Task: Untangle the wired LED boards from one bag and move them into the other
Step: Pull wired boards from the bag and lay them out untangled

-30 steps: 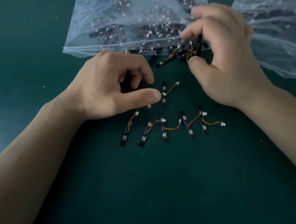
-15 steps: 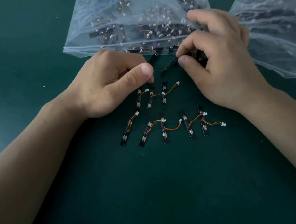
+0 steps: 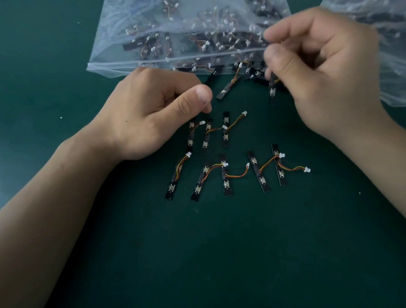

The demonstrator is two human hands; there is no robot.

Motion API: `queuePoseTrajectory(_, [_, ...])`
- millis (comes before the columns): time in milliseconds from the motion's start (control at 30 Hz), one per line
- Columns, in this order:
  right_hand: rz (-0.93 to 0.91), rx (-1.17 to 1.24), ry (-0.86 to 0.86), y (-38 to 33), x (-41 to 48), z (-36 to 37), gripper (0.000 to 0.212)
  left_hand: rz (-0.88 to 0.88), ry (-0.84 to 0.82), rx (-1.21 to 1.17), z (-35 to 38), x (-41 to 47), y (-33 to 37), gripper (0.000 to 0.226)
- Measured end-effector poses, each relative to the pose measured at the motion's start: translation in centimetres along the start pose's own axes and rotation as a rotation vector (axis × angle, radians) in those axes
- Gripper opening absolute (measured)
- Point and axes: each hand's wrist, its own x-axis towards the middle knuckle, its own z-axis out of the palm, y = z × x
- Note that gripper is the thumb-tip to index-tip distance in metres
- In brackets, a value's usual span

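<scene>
A clear plastic bag [image 3: 184, 19] full of tangled black LED boards lies at the top centre, its mouth toward me. A second clear bag [image 3: 389, 36] lies at the top right. Several untangled LED boards [image 3: 226, 176] with orange wires and white plugs lie in two rows on the green table. My right hand [image 3: 323, 72] pinches one LED board [image 3: 272, 86] upright just outside the first bag's mouth. My left hand [image 3: 153, 114] rests curled beside the upper row, fingers closed, thumb against the forefinger; nothing shows in it.
More loose boards [image 3: 228, 88] spill from the first bag's mouth between my hands. The dark green table [image 3: 220, 264] stretches toward me below the rows. My forearms come in from the lower left and lower right.
My left hand set boards down in the upper row and drew back, fingers closing. My right hand lifted a single board out of the pile at the bag's mouth.
</scene>
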Motion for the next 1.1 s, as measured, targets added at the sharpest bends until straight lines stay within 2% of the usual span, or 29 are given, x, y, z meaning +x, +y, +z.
queuePoseTrajectory(167, [-0.035, -0.143, -0.200, -0.3, -0.5, 0.3, 0.008, -0.002, -0.002, 0.009, 0.0, 0.0, -0.1, 0.058])
queuePoseTrajectory(267, [-0.082, -0.250, -0.205, -0.3, -0.4, 0.4, 0.012, -0.006, 0.001, 0.011, 0.0, -0.1, 0.0, 0.059])
queuePoseTrajectory(400, [-0.063, -0.252, -0.181, -0.2, -0.3, 0.3, 0.018, -0.001, 0.009, 0.015, 0.1, -0.1, -0.1, 0.059])
queuePoseTrajectory(533, [-0.064, -0.304, -0.238, 0.0, -0.6, -0.7, 0.020, 0.006, 0.019, 0.021, 0.1, -0.1, -0.3, 0.058])
queuePoseTrajectory(600, [-0.049, -0.337, -0.308, 0.1, -0.8, -1.3, 0.020, 0.057, 0.047, 0.007, 0.1, -0.3, -0.2, 0.052])
queuePoseTrajectory(700, [-0.034, -0.370, -0.386, 0.0, -0.9, -1.4, 0.018, 0.227, 0.129, 0.044, 0.4, -0.4, 0.2, 0.045])
queuePoseTrajectory(800, [-0.021, -0.383, -0.399, -0.3, -0.9, -1.0, 0.015, 0.289, 0.147, 0.080, 0.7, -0.3, 0.3, 0.054])
queuePoseTrajectory(967, [-0.012, -0.379, -0.415, -0.4, -0.8, -1.1, 0.021, 0.259, 0.094, 0.072, 0.7, -0.3, 0.0, 0.065])
queuePoseTrajectory(1100, [-0.012, -0.377, -0.426, -0.4, -0.7, -1.1, 0.016, 0.223, 0.051, 0.059, 0.7, -0.4, 0.0, 0.069])
